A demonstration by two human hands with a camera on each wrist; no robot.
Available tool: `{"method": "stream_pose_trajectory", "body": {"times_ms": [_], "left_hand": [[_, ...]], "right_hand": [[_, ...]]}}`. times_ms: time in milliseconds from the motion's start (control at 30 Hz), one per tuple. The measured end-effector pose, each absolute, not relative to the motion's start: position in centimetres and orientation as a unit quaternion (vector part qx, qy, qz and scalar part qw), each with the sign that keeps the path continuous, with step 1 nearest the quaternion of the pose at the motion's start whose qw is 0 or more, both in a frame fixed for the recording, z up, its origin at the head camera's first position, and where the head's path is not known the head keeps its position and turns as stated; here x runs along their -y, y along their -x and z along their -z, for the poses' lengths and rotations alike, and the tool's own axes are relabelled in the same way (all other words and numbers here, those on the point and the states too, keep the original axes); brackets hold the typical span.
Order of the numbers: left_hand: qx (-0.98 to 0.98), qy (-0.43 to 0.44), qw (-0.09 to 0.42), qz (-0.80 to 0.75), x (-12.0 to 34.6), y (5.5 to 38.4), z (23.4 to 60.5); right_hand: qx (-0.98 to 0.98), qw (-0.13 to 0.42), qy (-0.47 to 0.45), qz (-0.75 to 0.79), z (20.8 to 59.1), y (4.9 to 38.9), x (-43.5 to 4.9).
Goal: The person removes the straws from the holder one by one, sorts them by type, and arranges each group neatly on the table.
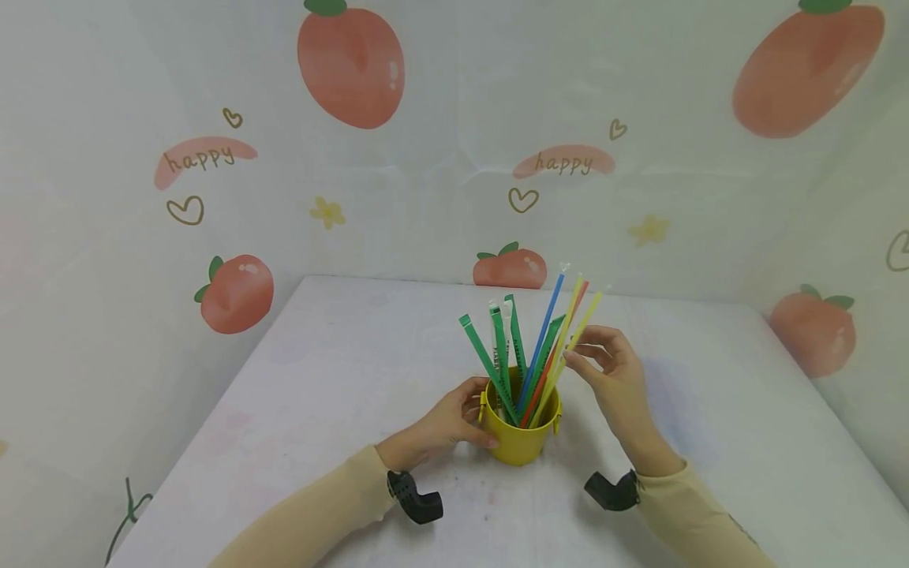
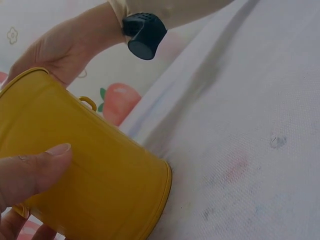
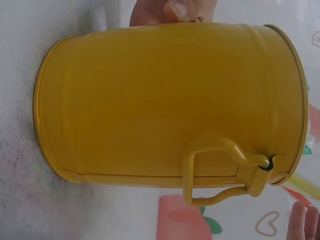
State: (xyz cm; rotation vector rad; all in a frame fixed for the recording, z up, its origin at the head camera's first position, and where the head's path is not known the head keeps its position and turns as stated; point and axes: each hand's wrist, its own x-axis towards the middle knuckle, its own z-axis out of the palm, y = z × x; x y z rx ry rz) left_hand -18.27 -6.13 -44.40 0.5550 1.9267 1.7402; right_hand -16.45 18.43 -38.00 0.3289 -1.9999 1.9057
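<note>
A small yellow bucket (image 1: 518, 446) stands on the table with several wrapped drinking straws leaning in it. My left hand (image 1: 454, 418) grips its left side, thumb (image 2: 35, 175) across the front and the other fingers partly hidden behind. My right hand (image 1: 614, 379), right of the bucket, pinches a yellow straw (image 1: 588, 314) partway up, thumb and curled fingers at its clear wrapper. Beside it lean another yellow straw (image 1: 574, 304), a blue straw (image 1: 550, 315) and a red straw (image 1: 540, 386). Green-wrapped straws (image 1: 477, 347) fan out to the left, their lower ends inside the bucket.
The white table (image 1: 341, 355) has faint coloured stains. Behind it hangs a pale backdrop (image 1: 440, 197) printed with peaches and hearts. The bucket's looped side handle (image 3: 215, 150) sticks out. Each wrist wears a black camera mount (image 1: 415, 498).
</note>
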Motion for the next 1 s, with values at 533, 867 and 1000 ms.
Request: {"method": "stream_pose_trajectory", "body": {"times_ms": [533,867,1000], "left_hand": [[-0.705,-0.207,0.235,-0.636,5.99,18.16,44.64],[-0.710,-0.206,0.231,-0.632,5.68,18.00,44.41],[-0.714,-0.205,0.228,-0.630,5.65,17.98,44.41]], "right_hand": [[0.706,0.183,-0.122,-0.674,38.00,16.40,-18.31],[0.693,0.188,-0.131,-0.683,38.04,16.45,-18.30],[0.688,0.189,-0.136,-0.687,38.05,16.46,-18.32]]}}
